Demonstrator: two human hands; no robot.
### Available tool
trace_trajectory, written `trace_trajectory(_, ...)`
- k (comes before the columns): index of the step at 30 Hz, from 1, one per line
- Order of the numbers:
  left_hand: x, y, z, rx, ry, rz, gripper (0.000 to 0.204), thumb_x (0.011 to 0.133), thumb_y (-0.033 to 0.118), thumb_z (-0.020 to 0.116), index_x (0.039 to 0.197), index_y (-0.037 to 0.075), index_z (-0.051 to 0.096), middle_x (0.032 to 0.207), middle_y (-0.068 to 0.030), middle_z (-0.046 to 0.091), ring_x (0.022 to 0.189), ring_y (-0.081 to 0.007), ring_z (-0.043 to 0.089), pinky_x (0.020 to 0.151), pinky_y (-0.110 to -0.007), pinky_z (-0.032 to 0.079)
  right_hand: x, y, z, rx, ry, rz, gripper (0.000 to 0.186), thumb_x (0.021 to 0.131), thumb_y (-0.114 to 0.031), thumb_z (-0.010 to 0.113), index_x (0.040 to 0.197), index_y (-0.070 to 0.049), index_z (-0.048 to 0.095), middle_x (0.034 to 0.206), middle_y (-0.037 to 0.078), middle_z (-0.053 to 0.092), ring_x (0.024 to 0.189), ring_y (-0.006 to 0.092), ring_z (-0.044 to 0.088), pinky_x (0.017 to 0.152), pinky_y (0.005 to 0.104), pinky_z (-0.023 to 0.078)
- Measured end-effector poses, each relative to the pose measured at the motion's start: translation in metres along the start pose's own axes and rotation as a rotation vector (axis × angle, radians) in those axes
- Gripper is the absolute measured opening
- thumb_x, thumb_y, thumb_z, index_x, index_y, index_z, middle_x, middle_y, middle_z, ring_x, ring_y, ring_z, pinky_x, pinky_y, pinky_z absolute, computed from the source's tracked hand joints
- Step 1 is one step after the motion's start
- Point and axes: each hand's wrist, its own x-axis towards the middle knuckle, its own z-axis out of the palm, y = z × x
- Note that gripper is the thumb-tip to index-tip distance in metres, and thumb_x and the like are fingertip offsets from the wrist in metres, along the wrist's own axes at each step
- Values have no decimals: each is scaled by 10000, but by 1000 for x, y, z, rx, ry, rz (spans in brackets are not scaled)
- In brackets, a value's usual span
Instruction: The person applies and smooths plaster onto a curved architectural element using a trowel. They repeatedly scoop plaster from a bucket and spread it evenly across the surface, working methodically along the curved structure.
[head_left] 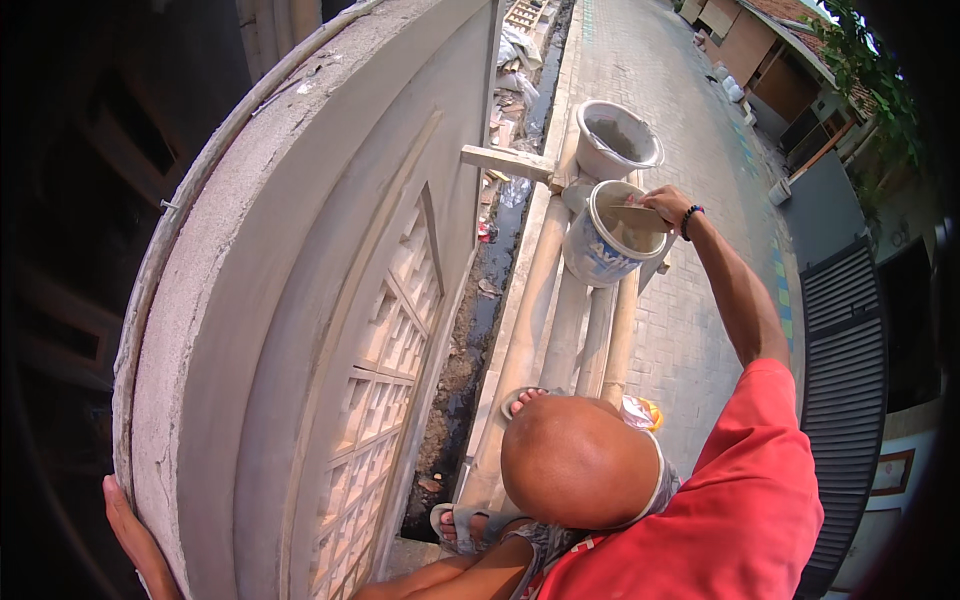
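My right hand (665,208), with a dark bead bracelet at the wrist, is closed on a trowel (635,216). The trowel's flat blade is inside the mouth of a white bucket (590,256) with blue print. Its grip is mostly hidden by my fingers. Grey-brown wet mix shows in the bucket. Just beyond stands a second pale bucket (590,150), with grey mix inside. At the lower left, my left hand (135,535) lies against the outer edge of the rough-topped grey wall (215,280), its fingers extended and partly cut from sight.
Bamboo poles (535,300) form a platform under my sandalled feet and the buckets. A short wooden beam (508,162) spans from wall to platform. Below runs a narrow drain (480,330) with rubble. A paved lane (690,330) lies to the right, and latticed openings (375,400) pierce the wall.
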Motion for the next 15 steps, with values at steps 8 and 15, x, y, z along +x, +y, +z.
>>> trace_trajectory(8,-11,20,13,147,13,-22,736,1037,551,436,1430,-70,472,1452,-204,500,1367,-288,446,1164,-363,294,81,45,33,-514,-404,-355,176,778,-160,670,882,-64,776,810,73,712,679,213,677,611,347,550)
trace_trajectory(15,-4,30,24,211,-25,-73,710,1042,536,433,1410,-69,487,1420,-199,518,1333,-282,464,1142,-364,313,102,78,69,-746,-539,-643,390,784,-194,644,1140,-57,723,1111,140,703,976,275,683,794,318,573)
